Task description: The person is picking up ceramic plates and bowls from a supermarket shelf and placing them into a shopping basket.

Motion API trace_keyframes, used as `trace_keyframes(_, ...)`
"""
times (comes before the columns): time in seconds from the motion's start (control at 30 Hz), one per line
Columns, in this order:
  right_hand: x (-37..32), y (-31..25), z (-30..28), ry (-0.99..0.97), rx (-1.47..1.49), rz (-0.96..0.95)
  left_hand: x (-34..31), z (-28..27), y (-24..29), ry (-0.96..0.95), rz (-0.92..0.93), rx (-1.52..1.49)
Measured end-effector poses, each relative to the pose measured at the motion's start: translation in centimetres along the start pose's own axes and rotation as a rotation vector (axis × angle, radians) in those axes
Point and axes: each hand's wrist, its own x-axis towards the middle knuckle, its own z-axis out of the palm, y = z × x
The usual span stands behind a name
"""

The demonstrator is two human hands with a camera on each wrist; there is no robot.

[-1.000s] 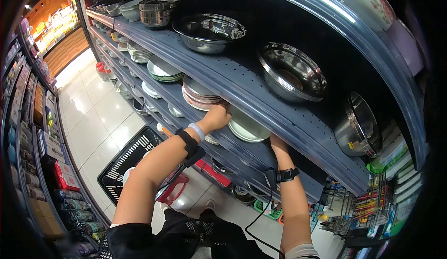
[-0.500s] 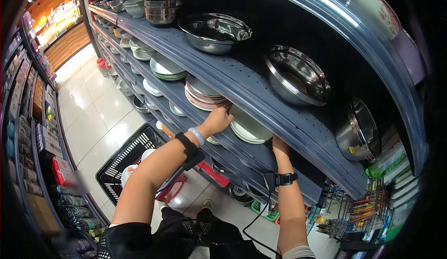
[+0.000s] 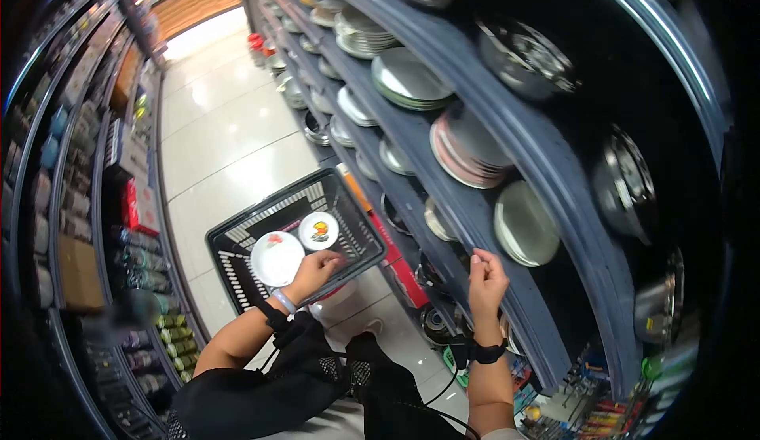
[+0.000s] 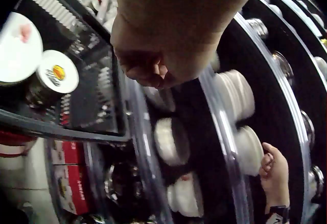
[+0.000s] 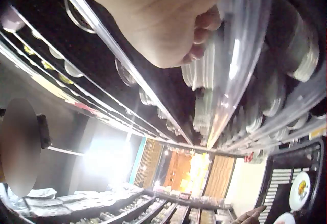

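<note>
My left hand (image 3: 311,275) hovers at the near side of the black basket (image 3: 372,252), fingers loosely bent around nothing. Inside the basket are a white plate (image 3: 273,259) with a reddish pattern and a smaller round white dish (image 3: 318,230) with a yellow picture. My right hand (image 3: 488,282) is by the shelf's front edge, its fingers loosely curled and empty, just below a stack of pale green-white plates (image 3: 524,230). Pink-rimmed plates (image 3: 467,151) stand further along that shelf. In the left wrist view, the right hand (image 4: 274,175) is beside the pale plates (image 4: 249,151).
Steel bowls (image 3: 625,183) stand on the shelf above. More plate stacks (image 3: 408,80) line the shelves towards the aisle's far end. A tiled floor (image 3: 214,123) runs between these shelves and the opposite rack (image 3: 83,202). Red boxes (image 3: 408,283) sit low beside the basket.
Both hands have come away from the plates on the shelf. The left one has moved over to the basket, the right one out to the shelf's edge. The head view has swung left and down.
</note>
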Motion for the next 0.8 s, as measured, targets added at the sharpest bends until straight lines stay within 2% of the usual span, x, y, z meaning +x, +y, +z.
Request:
trace_keyframes(0.1, -0.9, -0.3, 6.3, -0.152, 0.066, -0.044, -1.8, -3.2, -6.9, 0.145, -0.207, 0.049)
trace_keyframes(0.13, -1.3, -0.6, 8.3, -0.226, 0.044, 0.043, -2.4, -4.2, -8.9, 0.186, -0.263, 0.094)
trace_keyframes(0.2, -2.1, -0.5, 12.6, -0.351, 0.033, -0.018, -2.9, -5.8, -12.8, 0.285, -0.366, 0.05)
trace_keyframes(0.27, -3.4, 0.2, 17.3, -0.464, 0.11, 0.015, -3.3, -7.3, -15.1, 0.391, -0.511, -0.078)
trace_keyframes(0.33, -4.9, 1.9, 21.8, -0.607, 0.03, 0.058, -3.3, -8.2, -19.2, 0.428, -0.592, -0.094)
trace_keyframes(0.4, -6.3, 3.0, 25.8, -0.774, -0.043, 0.147, -3.4, -8.4, -24.7, 0.437, -0.375, 0.264)
trace_keyframes(0.43, -7.2, 4.4, 27.9, -0.781, -0.041, 0.157, -3.1, -8.9, -24.3, 0.413, -0.51, 0.118)
trace_keyframes(0.47, -8.3, 5.7, 29.9, -0.772, -0.117, 0.1, -3.0, -9.2, -24.2, 0.394, -0.468, 0.237)
trace_keyframes(0.5, -8.9, 6.2, 31.4, -0.762, -0.193, 0.043, -2.7, -9.5, -24.4, 0.367, -0.507, 0.246)
trace_keyframes(0.53, -9.3, 6.8, 32.6, -0.767, -0.191, 0.054, -2.4, -9.7, -24.6, 0.341, -0.545, 0.255)
trace_keyframes(0.6, -10.0, 7.9, 34.8, -0.896, -0.471, 0.16, -1.5, -10.1, -24.1, 0.23, -0.654, 0.249)
trace_keyframes(0.73, -11.2, 9.8, 37.5, -0.986, -0.628, 0.276, -0.9, -10.6, -23.0, 0.205, -0.619, 0.379)
trace_keyframes(0.8, -11.7, 10.0, 38.1, -0.99, -0.657, 0.27, -0.7, -10.7, -22.8, 0.113, -0.636, 0.457)
